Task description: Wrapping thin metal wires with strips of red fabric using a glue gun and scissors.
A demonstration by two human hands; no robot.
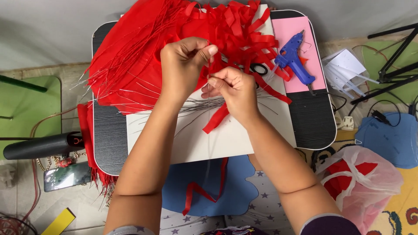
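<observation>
Left hand [185, 65] and right hand [230, 89] each pinch a thin wire [209, 76] wrapped in red ribbon [216, 118], left of the glue gun [294, 58]. Uneven tension risks unwinding.

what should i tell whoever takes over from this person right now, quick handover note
Left hand: raised over the table, fingertips pinched on the upper end of a thin wire.
Right hand: just below, pinching the same wire together with a red ribbon strip that hangs from it.
Things: a heap of wires already covered in red lies at the left of the small table; bare wires on the white sheet; loose red ribbon strips at the top; blue glue gun on the pink sheet.
Done: many wires wrapped.
Left: this wire and the bare ones.
</observation>
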